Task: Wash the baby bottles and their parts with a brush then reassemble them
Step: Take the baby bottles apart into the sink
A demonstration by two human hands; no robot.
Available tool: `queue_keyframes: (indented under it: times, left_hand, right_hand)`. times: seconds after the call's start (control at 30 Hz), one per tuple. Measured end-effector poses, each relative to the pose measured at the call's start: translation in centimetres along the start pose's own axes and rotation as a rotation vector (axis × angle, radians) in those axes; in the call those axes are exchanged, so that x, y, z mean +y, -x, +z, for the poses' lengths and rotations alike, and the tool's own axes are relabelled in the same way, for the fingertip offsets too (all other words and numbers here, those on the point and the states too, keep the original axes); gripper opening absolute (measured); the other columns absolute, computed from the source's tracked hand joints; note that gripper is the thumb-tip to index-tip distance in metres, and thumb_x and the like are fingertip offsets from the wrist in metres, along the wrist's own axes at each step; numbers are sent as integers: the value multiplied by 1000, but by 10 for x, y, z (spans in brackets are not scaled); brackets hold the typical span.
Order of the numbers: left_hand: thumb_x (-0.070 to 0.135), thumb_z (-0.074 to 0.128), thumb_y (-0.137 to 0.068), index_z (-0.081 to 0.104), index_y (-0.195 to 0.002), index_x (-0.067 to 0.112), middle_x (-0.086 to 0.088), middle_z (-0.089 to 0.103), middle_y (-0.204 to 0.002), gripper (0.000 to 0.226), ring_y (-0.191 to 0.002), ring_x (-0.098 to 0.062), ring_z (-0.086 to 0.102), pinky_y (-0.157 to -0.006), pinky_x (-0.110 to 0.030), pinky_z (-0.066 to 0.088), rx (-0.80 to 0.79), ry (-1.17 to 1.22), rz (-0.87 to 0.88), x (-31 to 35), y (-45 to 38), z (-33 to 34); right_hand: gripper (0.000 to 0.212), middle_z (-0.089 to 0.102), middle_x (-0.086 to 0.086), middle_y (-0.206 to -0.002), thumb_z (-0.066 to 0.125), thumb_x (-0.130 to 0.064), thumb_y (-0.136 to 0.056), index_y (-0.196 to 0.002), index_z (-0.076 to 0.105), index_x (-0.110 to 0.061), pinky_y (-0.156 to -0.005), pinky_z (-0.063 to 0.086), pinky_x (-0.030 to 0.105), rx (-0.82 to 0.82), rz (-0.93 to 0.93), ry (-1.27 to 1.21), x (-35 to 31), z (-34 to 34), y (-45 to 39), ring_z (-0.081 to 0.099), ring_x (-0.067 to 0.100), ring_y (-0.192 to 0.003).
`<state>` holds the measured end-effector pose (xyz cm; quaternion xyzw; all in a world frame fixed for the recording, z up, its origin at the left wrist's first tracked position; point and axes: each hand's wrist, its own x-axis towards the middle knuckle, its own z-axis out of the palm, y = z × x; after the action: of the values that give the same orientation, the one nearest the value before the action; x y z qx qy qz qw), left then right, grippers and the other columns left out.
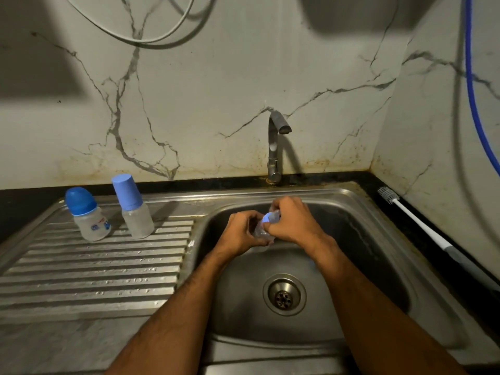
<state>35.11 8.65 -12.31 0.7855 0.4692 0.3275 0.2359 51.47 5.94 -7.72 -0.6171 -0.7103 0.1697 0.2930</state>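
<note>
Both hands gripping third bottle over sink; two capped bottles on drainboard, brush idle; likely near finish.

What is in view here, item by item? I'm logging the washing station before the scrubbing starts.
Capped baby bottles: 2, clear with blue caps, upright on the drainboard left of the basin; the rounder one stands left of the one with the taller cap.
Third baby bottle: 1, clear with a pale blue part, held over the basin, mostly hidden by the hands.
Bottle brush: 1, white handle, grey bristles, lying on the dark counter right of the sink.
Faucet: 1, steel, behind the basin, no water visible.
Sink: 1, steel, with drain.
Hose: 1, blue, on the right wall.
Left hand: grips the bottle.
Right hand: grips its top.
</note>
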Motion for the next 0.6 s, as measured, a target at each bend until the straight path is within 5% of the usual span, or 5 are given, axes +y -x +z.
queue_keyframes:
  times: [0.13,0.2,0.3,0.47,0.6]
  left_hand:
    - [21,91,-65,68,-110,16,6,72,-100,51,-90,-2,66,-81,-17,55,16,9,-20,-3,0,2]
    - [21,90,-66,67,-109,17,6,71,-99,49,-90,-3,67,-81,-21,57,-6,3,-21,-4,-1,4]
    - [24,89,-68,65,-114,18,8,70,-105,52,-94,-3,65,-82,-16,54,-25,-32,-30,-3,-1,6]
    - [28,88,-69,66,-118,21,12,68,-103,54,-91,0,61,-76,-10,44,-51,-83,-105,-8,0,3]
    - [29,90,-66,68,-108,23,8,71,-101,48,-86,0,63,-75,-14,50,-8,-101,-219,-24,-2,8]
  right_hand:
    - [82,49,4,-143,84,-21,-74,-147,46,-24,-105,48,37,-134,-70,-46,3,-2,2,48,20,-131]
    - [74,52,4,-135,85,-34,-76,-140,52,-19,-98,48,31,-62,-46,29,4,1,2,50,19,-124]
    - [44,64,0,-112,85,-24,-76,-116,67,-17,-78,47,18,-22,-72,36,5,2,-1,61,14,-105]
    - [40,70,-1,-111,86,-8,-74,-111,73,-15,-90,53,26,85,-103,-161,10,-13,-4,63,12,-104]
    - [37,69,-2,-107,86,-9,-74,-108,72,-16,-83,52,21,214,-28,-290,22,-18,-7,63,12,-99]
